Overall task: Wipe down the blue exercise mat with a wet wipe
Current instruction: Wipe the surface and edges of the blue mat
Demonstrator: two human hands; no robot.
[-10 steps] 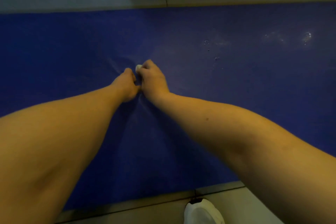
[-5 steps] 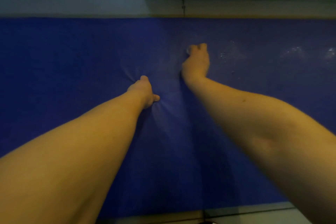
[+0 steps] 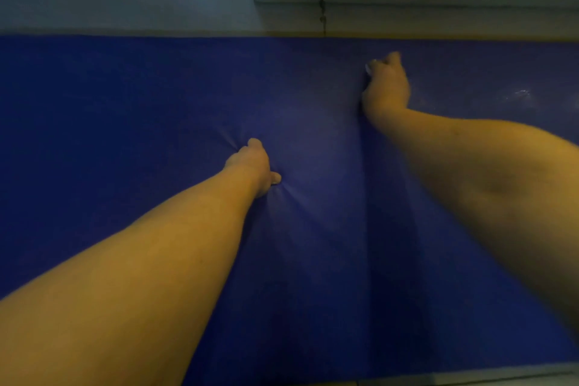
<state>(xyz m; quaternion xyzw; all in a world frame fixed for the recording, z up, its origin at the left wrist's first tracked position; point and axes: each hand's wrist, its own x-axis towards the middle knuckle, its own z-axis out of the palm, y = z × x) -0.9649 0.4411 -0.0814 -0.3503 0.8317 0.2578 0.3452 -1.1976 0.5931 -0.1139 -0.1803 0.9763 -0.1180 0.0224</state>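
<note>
My right hand [image 3: 388, 86] grips a small white wet wipe [image 3: 371, 68], pressing it onto the far side of the wide soft blue exercise mat [image 3: 125, 97], which lies on the pale floor [image 3: 125, 9]. My left hand [image 3: 252, 166] presses into the mat's middle and creases it. Its fingers are hidden, so I cannot tell whether they are curled.

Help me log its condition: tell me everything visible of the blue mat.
The mat is deep blue, finely textured and looks soft and padded. It lies flat on a pale floor and spans the view. A straight crease runs from the right hand to the near edge. The left hand presses in, puckering the surface. The right hand holds a white wipe against it near the far edge. Wet streaks shine at right.
</note>
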